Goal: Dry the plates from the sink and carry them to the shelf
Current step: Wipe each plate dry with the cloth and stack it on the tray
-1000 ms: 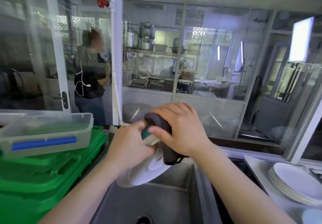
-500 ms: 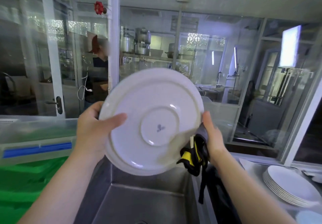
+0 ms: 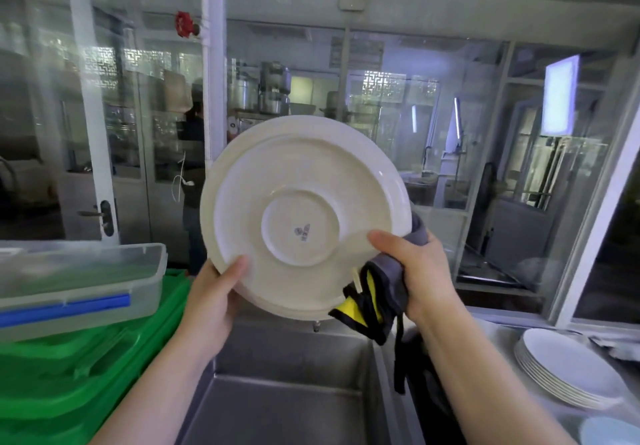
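1. A round white ceramic plate [image 3: 304,216] is being held upright above the stainless steel sink basin [image 3: 287,406], its underside with a small grey maker's mark facing the camera.
2. The left hand [image 3: 211,299] is gripping the plate's rim at seven o'clock, thumb lying on the underside.
3. The right hand [image 3: 420,271] is holding the rim at four o'clock, pinching a grey cloth with yellow and black trim [image 3: 377,292] against the plate's edge; the cloth's loose ends are hanging down.
4. A stack of white plates [image 3: 568,372] is sitting on the counter at four o'clock.
5. A clear plastic lidded container with a blue clip [image 3: 79,285] is resting on green plastic crates [image 3: 86,368] at eight o'clock.
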Tool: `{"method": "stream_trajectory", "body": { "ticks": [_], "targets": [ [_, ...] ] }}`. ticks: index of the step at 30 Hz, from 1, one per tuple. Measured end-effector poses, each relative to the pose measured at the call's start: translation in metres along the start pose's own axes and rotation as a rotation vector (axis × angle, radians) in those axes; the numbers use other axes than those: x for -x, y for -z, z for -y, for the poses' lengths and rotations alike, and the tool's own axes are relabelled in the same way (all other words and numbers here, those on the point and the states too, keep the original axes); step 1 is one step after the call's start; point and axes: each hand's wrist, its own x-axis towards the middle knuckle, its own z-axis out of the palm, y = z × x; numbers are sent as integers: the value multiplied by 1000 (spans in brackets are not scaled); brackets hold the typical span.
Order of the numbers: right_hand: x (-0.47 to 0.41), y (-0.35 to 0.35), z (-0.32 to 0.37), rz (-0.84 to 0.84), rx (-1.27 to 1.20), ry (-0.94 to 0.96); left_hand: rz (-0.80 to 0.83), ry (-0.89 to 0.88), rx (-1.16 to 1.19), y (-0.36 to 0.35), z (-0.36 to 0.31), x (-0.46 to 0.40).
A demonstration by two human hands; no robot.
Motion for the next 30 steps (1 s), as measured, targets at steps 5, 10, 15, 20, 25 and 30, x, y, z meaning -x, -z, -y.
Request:
{"method": "stream_trajectory", "body": {
  "ticks": [5, 10, 15, 20, 25, 30],
  "targets": [
    [-3, 7, 18, -47, 429, 284, -72, -211, -532, -5, -7, -5],
    [-1, 1, 33, -38, 1204, 529, 187, -845, -1271, -51, -69, -1],
    [5, -5, 29, 28, 1473, 514, 496, -893, -1744, -97, -72, 2],
    [5, -2, 32, 95, 1473, 506, 490, -844, -1537, -106, -68, -7],
    [-3, -9, 56, 146, 1498, 511, 380, -817, -1411, -105, -73, -4],
    [-13, -10, 78, 195, 1421, 490, 205, -709, -1263, -104, -81, 0]
  ]
}}
